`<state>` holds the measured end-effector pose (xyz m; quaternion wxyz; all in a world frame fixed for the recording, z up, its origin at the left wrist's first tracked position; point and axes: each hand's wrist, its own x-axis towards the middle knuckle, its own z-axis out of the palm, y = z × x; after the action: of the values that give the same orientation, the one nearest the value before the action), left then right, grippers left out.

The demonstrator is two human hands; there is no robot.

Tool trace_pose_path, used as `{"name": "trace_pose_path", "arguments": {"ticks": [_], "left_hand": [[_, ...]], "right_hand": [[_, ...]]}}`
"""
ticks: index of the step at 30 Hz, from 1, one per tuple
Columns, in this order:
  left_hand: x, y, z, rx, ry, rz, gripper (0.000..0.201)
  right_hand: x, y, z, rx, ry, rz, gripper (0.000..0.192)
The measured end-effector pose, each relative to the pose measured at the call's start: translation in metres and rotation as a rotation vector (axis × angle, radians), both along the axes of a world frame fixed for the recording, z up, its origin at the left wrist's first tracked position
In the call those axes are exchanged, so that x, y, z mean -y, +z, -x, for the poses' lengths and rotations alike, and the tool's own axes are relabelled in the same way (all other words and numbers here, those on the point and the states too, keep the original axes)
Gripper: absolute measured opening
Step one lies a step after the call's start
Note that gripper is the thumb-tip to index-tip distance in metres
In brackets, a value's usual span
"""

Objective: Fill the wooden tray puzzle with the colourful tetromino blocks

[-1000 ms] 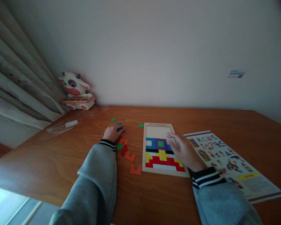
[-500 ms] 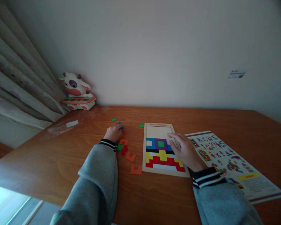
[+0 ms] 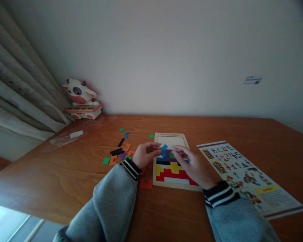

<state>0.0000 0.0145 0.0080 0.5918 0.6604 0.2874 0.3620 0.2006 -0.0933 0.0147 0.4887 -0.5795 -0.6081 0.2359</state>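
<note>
My left hand [image 3: 146, 154] is closed in a pinch on a small blue puzzle piece [image 3: 164, 147], held over the middle of the wooden puzzle board [image 3: 169, 134]. My right hand [image 3: 192, 165] hovers above the board's right side, its thumb and fingers apart, close to the blue piece but not visibly gripping it. In the board's lower part lie red, white, yellow and black pieces, with a purple piece [image 3: 168, 154] around a green one above them. The upper part shows bare wood. My hands hide some of the blue and purple area.
Loose pieces lie left of the board: black bars [image 3: 116, 151], orange pieces [image 3: 145, 183], a green square [image 3: 106, 160] and a blue piece [image 3: 126, 134]. A pattern sheet [image 3: 242, 168] lies at right. A cow toy keyboard [image 3: 82, 107] stands at the back left by the curtain [image 3: 22, 74].
My left hand has moved right from the loose pieces to above the board, carrying a blue puzzle piece. Black bars and other pieces it covered now show. My right hand has shifted slightly left.
</note>
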Motion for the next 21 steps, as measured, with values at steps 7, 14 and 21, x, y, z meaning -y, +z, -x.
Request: {"name": "trace_pose_path", "arguments": {"ticks": [7,14,21], "left_hand": [[0.032,0.0,-0.016,-0.052,-0.077,-0.132,0.037],[0.024,0.0,-0.007,-0.365,0.062,-0.841,0.022],[0.026,-0.006,-0.008,-0.51,-0.028,-1.054,0.024]], "right_hand": [[-0.003,-0.002,0.001,-0.157,0.106,0.097,0.032],[-0.009,-0.015,-0.048,-0.015,-0.29,0.085,0.032],[-0.015,-0.03,-0.053,0.083,-0.334,0.154,0.031]]}}
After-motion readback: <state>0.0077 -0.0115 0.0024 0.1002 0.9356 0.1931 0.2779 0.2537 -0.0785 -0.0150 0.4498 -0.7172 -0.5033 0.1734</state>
